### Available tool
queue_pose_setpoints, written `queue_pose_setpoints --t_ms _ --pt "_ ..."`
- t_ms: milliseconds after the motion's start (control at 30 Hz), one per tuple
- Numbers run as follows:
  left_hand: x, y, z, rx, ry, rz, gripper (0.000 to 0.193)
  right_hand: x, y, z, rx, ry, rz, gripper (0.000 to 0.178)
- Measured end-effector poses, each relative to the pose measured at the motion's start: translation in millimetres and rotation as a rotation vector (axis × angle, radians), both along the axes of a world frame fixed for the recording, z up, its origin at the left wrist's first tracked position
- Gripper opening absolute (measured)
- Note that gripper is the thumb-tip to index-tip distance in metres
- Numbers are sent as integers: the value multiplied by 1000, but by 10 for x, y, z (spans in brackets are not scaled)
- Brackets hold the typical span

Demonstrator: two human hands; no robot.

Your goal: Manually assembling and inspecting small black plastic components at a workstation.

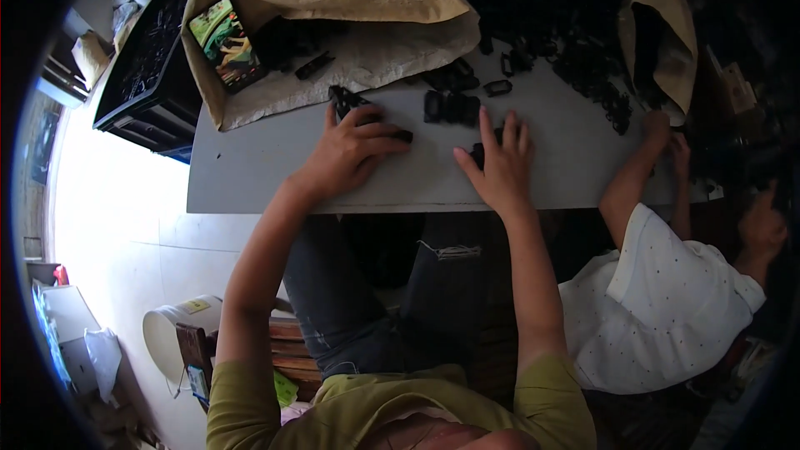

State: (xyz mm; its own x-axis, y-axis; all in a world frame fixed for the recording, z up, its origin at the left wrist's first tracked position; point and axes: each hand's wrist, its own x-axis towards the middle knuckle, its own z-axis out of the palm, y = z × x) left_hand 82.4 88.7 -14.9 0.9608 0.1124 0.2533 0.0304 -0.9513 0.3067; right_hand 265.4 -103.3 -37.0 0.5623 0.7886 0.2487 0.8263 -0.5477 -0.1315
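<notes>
On the grey tabletop [250, 175], my left hand [354, 150] is palm down with bent fingers. A small black plastic part [403, 135] shows at its index and middle fingertips, while the thumb tip is hidden. More black parts [344, 100] lie just beyond its outer fingers. My right hand [506, 162] rests over another black part [477, 154], which shows between the thumb and forefinger. Its fingers are spread and do not close round the part. Just beyond the right fingertips sits a row of black rectangular parts [451, 107] side by side.
A brown paper sack [400, 50] lies open at the back, with a phone [227, 46] leaning inside. Loose black parts [583, 71] spread to the right. A black crate [150, 108] stands left. At right, a person in a white sleeve [658, 292] reaches toward another sack [675, 25].
</notes>
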Motion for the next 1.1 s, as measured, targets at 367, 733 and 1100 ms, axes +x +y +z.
queue_pose_setpoints --t_ms 367,733,1100 --pt "73 7 147 24 -138 140 36 55 395 236 330 29 209 20" --pt "162 -284 160 -157 -301 137 27 -22 651 247 39 123 69 30" --pt "-582 399 -95 -1000 -666 408 34 -25 666 373 -86 105 41 36"
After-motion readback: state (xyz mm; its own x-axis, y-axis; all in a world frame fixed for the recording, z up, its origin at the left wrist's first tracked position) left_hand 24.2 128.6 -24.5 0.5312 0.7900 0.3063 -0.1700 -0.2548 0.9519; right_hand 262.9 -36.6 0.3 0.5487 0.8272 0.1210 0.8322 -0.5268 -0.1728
